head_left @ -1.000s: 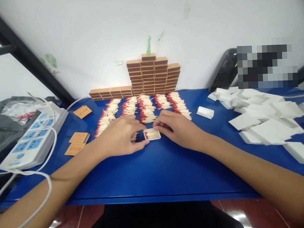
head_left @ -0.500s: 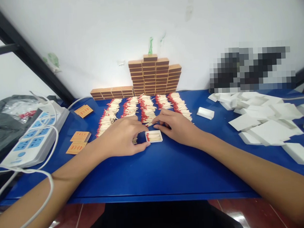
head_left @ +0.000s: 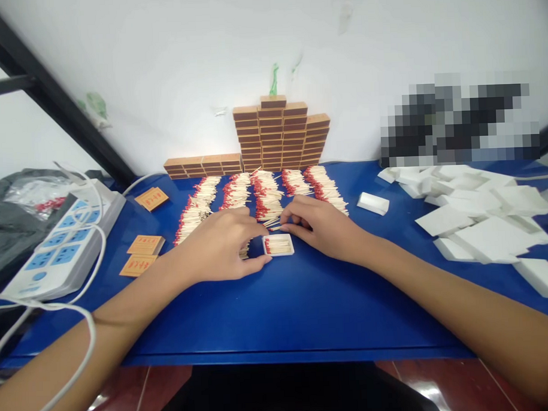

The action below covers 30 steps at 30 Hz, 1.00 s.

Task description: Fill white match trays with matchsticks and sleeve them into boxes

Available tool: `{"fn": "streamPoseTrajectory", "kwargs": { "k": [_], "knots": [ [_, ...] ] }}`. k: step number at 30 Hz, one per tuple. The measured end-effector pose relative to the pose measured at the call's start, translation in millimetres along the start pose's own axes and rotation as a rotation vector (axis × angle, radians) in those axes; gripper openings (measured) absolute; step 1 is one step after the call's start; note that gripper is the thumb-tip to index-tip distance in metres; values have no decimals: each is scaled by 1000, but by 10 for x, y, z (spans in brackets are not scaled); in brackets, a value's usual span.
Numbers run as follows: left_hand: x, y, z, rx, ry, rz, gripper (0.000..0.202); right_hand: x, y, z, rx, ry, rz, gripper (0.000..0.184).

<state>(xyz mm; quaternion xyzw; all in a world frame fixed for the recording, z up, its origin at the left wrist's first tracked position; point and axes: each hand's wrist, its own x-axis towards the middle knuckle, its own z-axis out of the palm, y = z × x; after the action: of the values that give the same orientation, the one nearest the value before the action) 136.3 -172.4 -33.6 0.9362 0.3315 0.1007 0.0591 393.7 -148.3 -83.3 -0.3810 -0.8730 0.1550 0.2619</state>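
White wall [head_left: 174,71] is standing behind; blue table [head_left: 260,314] is filling the middle. Pile of empty-looking white trays [head_left: 491,240] is lying loosely on the right. Box stack [head_left: 271,129] is leaning on or standing close to the wall, tallest near its middle, with a low box row [head_left: 205,165] sitting beside it. Power strip [head_left: 63,237] is lying at far left, dark bag [head_left: 8,209] just behind it, white cable [head_left: 93,332] looping over the left forearm. Left hand [head_left: 230,243] is resting over the table, thumb and fingers spread, bracketing the left end of the match tray; can't tell if it's pressing. Right hand [head_left: 317,228] is reaching to the loose matches, thumb and forefinger close together at the stick ends; can't tell if it's pinching any. Five match rows [head_left: 267,197] are lying beyond the hands, red heads pointing left. Orange boxes [head_left: 145,245] are sitting left of the left hand. Spare tray [head_left: 373,203] is lying alone between rows and pile. Match tray [head_left: 280,254] is sitting flat between the hands, holding matches with heads left. Loose matches [head_left: 271,222] are lying just behind it.
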Motion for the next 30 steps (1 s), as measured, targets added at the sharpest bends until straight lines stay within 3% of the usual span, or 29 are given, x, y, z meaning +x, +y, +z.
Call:
{"fn": "streamPoseTrajectory", "kwargs": {
  "k": [12,17,21,30],
  "knots": [
    [-2,-24,14,4,-1,-14,28,17,1,-24,-40,-67,76,13],
    [-6,-35,9,24,19,-16,28,1,-14,-112,-48,-31,66,12],
    [-1,-29,2,50,24,-17,28,-20,-77,-190,-65,-1,46,12],
    [4,-44,47,64,24,-24,29,-70,-251,-137,-83,-100,58,10]
  ]
}}
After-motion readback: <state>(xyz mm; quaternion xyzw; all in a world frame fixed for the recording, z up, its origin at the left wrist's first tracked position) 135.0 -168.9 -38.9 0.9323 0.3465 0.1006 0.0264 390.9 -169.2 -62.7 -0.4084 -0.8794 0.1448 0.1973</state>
